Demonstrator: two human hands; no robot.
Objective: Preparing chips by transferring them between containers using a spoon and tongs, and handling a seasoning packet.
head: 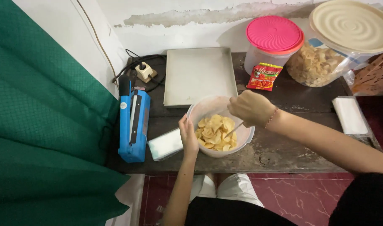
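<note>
Right hand (251,108): closed around a thin metal utensil (234,129) dipped into pale, curled crisps (215,133).
Left hand (188,136): fingers loosely cupping the near rim.
Round translucent plastic bowl (245,140): on the dark worn wooden table (283,150).

Bare tabletop (300,125) lies open right of the bowl (220,125) as far as the white stack (349,116). Left, the blue sealer (133,121) and white packet (165,144) crowd close. Behind, the metal tray (199,75), red sachet (264,76) and 2 lidded jars (274,46) (338,46) block, seemingly against the wall.
</note>
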